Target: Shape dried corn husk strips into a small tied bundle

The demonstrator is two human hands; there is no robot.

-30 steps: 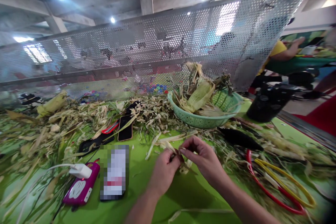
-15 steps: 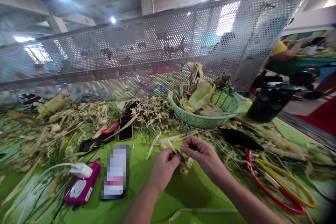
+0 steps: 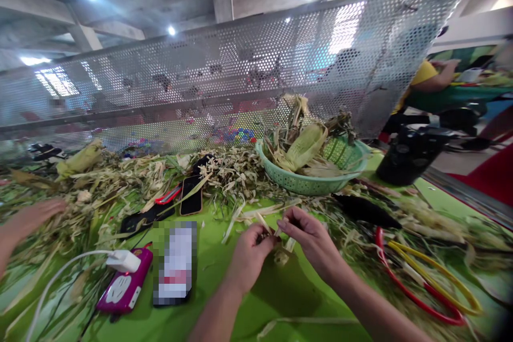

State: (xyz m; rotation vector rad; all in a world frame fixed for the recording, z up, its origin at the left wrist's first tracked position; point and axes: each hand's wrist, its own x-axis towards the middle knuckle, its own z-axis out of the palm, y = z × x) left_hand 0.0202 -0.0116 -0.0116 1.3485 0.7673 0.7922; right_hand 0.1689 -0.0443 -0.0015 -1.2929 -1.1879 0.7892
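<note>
Above the green table, my left hand pinches a pale strip of corn husk between thumb and fingers. Close on its right, my right hand is closed in a pinch at the same strip, thumb against forefinger. Husk ends hang below my hands, though their exact shape is partly hidden by my fingers. Beyond my hands stands a green plastic basket holding a yellowish-green corn husk and dry leaves.
Another person's hand reaches in from the left. A purple power strip with a white charger, a phone, and a second phone lie left. Right are a black container and red and yellow loops. Husk scraps spread around.
Another person's hand has come into view at the left edge. My hands have barely moved, and the husk strip between them has shifted slightly.
</note>
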